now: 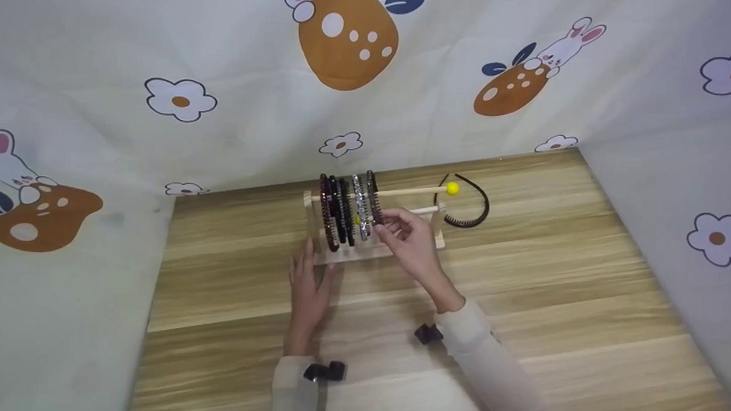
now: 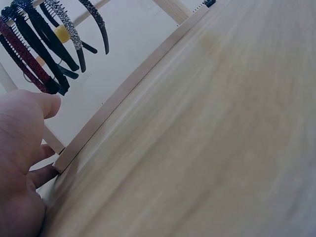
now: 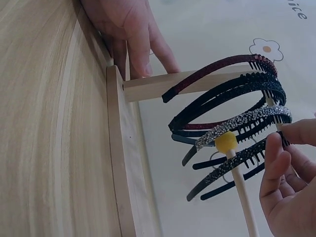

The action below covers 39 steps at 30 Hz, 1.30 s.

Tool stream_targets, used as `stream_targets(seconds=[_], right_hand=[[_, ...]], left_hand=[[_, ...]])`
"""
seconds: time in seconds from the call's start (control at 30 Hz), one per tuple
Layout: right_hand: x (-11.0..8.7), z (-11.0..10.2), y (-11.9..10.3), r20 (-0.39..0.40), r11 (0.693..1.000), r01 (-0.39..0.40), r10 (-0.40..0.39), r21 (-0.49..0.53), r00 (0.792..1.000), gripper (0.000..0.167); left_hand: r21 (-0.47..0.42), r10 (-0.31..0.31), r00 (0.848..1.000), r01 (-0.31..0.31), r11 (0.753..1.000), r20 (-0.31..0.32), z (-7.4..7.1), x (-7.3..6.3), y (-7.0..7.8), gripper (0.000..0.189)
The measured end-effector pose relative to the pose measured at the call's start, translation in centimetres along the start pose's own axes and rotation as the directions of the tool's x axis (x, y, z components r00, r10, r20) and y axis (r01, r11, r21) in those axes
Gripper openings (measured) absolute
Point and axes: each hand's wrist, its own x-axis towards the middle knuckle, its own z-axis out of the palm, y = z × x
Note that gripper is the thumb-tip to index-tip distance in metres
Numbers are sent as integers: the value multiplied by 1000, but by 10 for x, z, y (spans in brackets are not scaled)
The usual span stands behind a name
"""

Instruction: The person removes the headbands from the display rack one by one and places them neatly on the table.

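Several headbands hang side by side on the upper rod of a wooden rack [image 1: 370, 253]. From the left come a dark red glittery headband [image 3: 212, 69], black ones [image 1: 342, 214] and a silver sparkly headband [image 3: 227, 124]. Rightmost on the rod is a dark glittery headband [image 3: 232, 167]. My right hand [image 1: 414, 242] pinches its toothed band between thumb and fingertips. At the rack's left end my left hand [image 1: 309, 289] lies with fingers extended, fingertips touching the end upright and base corner [image 2: 60, 165].
A black toothed headband [image 1: 486, 203] lies on the wood-grain table [image 1: 551, 285] behind the rack's right end. Yellow balls cap the rods, one being the upper tip [image 1: 453, 188]. A printed cloth [image 1: 246, 128] rises behind the table.
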Motion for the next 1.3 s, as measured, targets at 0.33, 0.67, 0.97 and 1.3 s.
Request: stream_targets(seconds=[0.33,0.67,0.97,1.3], right_hand=[[0,-4,-3,-10,999,26,-25,28,1000,25],[-3,-9,-10,-33,998,48,-47,36,998,26],[-5,-14,-17,-41,997,69,-68,30,997,28],[-5,-22,-24,-66,996,81,-78,48,995,30]], left_hand=[[10,-26,1000,26,1000,10,-1,0,1,74],[9,-33,999,33,999,13,0,1,1,77],[8,-49,999,48,999,14,0,1,2,77],[3,-43,999,43,999,18,0,0,1,77]])
